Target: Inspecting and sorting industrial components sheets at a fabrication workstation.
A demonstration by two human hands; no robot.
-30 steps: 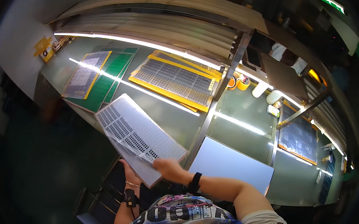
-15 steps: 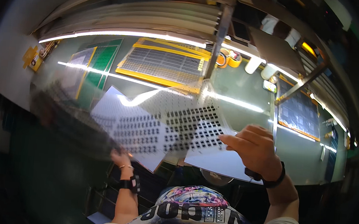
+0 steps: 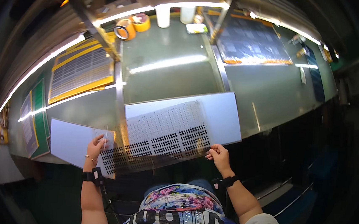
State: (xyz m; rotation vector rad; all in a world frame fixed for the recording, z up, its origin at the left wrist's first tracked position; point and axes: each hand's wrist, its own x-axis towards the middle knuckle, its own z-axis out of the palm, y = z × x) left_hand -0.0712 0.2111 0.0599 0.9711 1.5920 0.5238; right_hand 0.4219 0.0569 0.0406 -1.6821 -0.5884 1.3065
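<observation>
A clear, flexible sheet [image 3: 166, 142] with rows of small black pieces spans the space between my hands, near the table's front edge. My right hand [image 3: 220, 157] pinches its near right corner between thumb and fingers. At the sheet's left edge is my left hand [image 3: 95, 146], its fingers curled round that edge. Beneath the sheet's right part lies a white board [image 3: 225, 115], seen through the plastic. A second white board [image 3: 69, 141] lies at the left, partly under the sheet's left end.
Yellow-edged panels [image 3: 81, 70] and a green mat [image 3: 41, 122] lie at the left of the table [image 3: 165, 77]. Tape rolls [image 3: 127, 28] and a white cylinder [image 3: 162, 17] stand at the back. A dark, plastic-covered panel [image 3: 252, 42] lies at the far right. Metal posts [image 3: 222, 20] rise from the table.
My view has turned to the right. The sheet, blurred and raised at the left before, now spreads lower over the white boards. My right hand has moved onto the sheet's near right corner.
</observation>
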